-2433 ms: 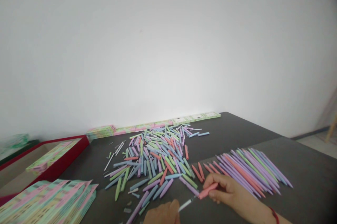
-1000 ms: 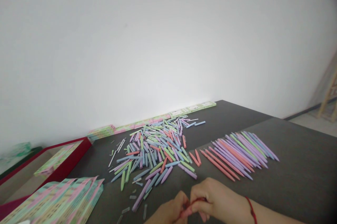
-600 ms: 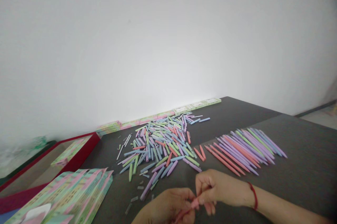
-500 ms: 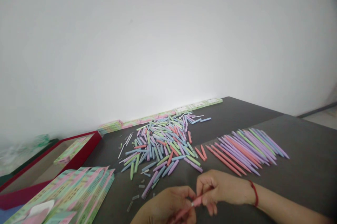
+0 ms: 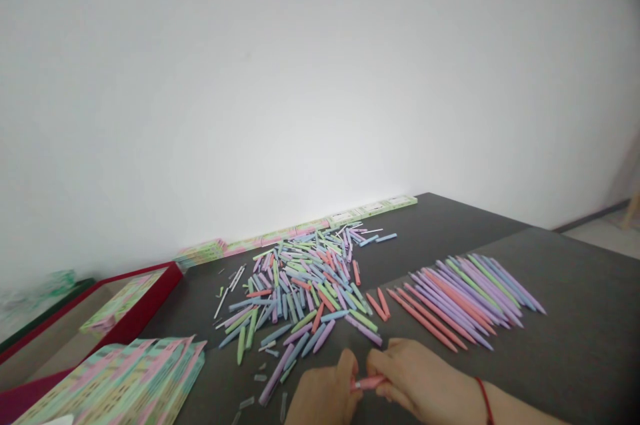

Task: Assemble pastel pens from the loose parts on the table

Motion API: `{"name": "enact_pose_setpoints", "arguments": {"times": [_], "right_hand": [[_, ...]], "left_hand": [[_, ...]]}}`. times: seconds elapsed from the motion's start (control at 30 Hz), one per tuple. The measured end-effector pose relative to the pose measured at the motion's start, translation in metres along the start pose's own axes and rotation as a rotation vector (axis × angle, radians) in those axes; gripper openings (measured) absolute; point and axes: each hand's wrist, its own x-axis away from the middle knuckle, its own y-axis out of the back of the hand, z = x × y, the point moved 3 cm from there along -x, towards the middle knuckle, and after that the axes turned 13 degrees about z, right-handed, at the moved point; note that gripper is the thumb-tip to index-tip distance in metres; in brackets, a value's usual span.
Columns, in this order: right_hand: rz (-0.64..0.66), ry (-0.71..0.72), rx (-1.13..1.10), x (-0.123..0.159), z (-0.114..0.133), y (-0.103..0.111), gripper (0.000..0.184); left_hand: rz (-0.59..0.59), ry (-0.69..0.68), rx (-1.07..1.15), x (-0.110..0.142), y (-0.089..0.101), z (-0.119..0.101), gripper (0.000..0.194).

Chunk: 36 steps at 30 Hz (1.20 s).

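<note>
Low at six o'clock, left hand (image 5: 325, 398) and right hand (image 5: 417, 385) pinch one pink pen (image 5: 367, 383) together; a slip could knock loose pen parts (image 5: 305, 292) at twelve o'clock.

We face a plain white wall (image 5: 310, 78) that fills most of the view, brightest low in the middle just above the far edge of the surface. The surface (image 5: 575, 345) is dark grey and matte, with a seam (image 5: 500, 245) running where two tops meet. Far right we see a strip of pale floor (image 5: 607, 238) with a dark skirting line (image 5: 587, 220) along the wall's foot, and a wooden leg (image 5: 634, 202) at the frame edge. Light is soft and even.
</note>
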Motion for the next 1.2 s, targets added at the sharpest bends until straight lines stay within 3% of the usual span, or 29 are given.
{"name": "enact_pose_setpoints", "arguments": {"times": [0.13, 0.37, 0.5, 0.83, 1.03, 1.2], "right_hand": [[0.065, 0.004, 0.005, -0.001, 0.003, 0.000, 0.015], [0.100, 0.002, -0.268, 0.006, 0.007, 0.012, 0.016], [0.113, 0.001, -0.316, 0.007, 0.008, 0.014, 0.014], [0.115, 0.075, -0.554, -0.002, -0.001, -0.013, 0.018], [0.038, -0.023, -0.277, 0.000, 0.008, -0.004, 0.014], [-0.032, 0.052, -0.051, -0.005, 0.011, -0.007, 0.016]], "left_hand": [[0.091, 0.003, -0.117, -0.004, -0.003, -0.008, 0.025], [0.080, 0.018, -0.139, -0.005, -0.010, -0.007, 0.025], [0.089, 0.007, -0.130, -0.009, -0.014, -0.007, 0.026], [0.099, -0.008, -0.149, -0.007, -0.014, -0.006, 0.025], [0.084, -0.016, -0.111, -0.006, -0.009, -0.002, 0.033], [0.080, 0.015, -0.184, 0.003, 0.008, 0.001, 0.035]]}}
